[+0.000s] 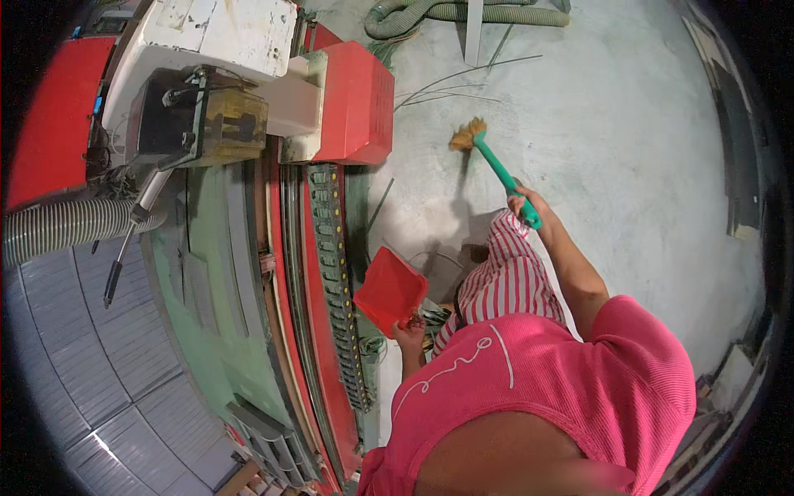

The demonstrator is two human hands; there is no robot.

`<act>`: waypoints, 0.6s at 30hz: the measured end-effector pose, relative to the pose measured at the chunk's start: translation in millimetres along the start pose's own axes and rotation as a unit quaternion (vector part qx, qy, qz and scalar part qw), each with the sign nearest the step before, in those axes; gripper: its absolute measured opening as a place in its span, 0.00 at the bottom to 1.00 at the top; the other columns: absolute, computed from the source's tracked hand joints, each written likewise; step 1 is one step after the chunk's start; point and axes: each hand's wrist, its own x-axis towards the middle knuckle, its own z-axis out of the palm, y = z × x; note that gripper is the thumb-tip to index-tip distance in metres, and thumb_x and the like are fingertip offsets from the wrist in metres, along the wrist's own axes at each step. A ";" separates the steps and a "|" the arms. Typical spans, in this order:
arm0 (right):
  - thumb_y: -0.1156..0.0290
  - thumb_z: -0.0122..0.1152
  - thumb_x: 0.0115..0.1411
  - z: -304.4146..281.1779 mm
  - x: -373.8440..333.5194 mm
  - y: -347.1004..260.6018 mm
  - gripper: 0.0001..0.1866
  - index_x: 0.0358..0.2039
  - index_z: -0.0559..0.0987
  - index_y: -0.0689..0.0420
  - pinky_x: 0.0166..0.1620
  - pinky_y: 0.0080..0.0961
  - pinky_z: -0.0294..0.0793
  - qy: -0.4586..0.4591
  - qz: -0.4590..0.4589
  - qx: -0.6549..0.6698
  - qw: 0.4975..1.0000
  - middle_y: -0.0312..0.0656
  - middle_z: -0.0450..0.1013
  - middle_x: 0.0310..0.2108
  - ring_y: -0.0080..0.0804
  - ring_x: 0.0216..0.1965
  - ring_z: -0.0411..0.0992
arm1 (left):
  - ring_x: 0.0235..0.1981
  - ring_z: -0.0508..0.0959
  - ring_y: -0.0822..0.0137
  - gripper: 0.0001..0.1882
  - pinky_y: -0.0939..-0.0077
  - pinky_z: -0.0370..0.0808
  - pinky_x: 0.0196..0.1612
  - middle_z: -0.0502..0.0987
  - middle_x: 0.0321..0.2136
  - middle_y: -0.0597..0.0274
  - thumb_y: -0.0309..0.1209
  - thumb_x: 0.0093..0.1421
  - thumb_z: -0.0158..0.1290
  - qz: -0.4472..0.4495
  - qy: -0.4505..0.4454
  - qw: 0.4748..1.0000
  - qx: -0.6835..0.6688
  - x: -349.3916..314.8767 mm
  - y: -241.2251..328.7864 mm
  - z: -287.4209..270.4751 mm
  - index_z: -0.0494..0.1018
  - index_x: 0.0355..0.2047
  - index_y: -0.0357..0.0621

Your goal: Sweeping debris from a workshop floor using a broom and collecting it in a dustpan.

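Observation:
My right hand [528, 204] is closed round the green handle of a brush [497, 165], near its end. The brush's tan bristles [468, 134] point away from me, over the pale floor; whether they touch it I cannot tell. Low at my left side, my left hand [409, 331] grips the near edge of a red dustpan [392, 289]. The pan's open face shows, with its far end beside the machine's cable chain. Any dirt inside the pan is too small to make out.
A large machine with a red housing [356, 103] and a black cable chain [331, 248] runs along my left. Beyond the brush, thin strips [455, 87] lie on the concrete floor [628, 140]. A ribbed hose [496, 14] curls at the far end. Dark boards [736, 149] stand far right.

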 end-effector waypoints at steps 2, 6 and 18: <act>0.65 0.45 0.51 -0.7 -26.0 14.9 0.13 0.16 0.59 0.58 0.13 0.10 0.63 0.020 -0.010 0.023 0.999 0.33 0.57 0.12 0.17 0.10 0.58 | 0.28 0.70 0.63 0.18 0.69 0.64 0.31 0.71 0.27 0.52 0.37 0.42 0.43 0.002 0.017 1.000 0.011 -0.1 -0.9 -0.2 0.67 0.29 0.36; 0.65 0.46 0.51 16.0 -87.3 33.4 0.13 0.18 0.59 0.58 0.13 0.08 0.61 0.013 0.010 0.053 0.998 0.33 0.58 0.13 0.14 0.10 0.56 | 0.29 0.70 0.62 0.16 0.69 0.65 0.30 0.71 0.25 0.53 0.36 0.41 0.44 0.007 0.021 1.000 -0.014 2.7 0.5 2.7 0.67 0.28 0.36; 0.70 0.47 0.45 20.3 -134.9 -86.7 0.13 0.29 0.59 0.61 0.13 0.27 0.62 0.436 -0.259 -0.718 0.476 0.43 0.62 0.13 0.29 0.11 0.63 | 0.26 0.71 0.62 0.17 0.70 0.66 0.29 0.71 0.25 0.53 0.37 0.40 0.44 -0.001 0.022 0.999 -0.030 15.6 -6.2 40.3 0.67 0.28 0.36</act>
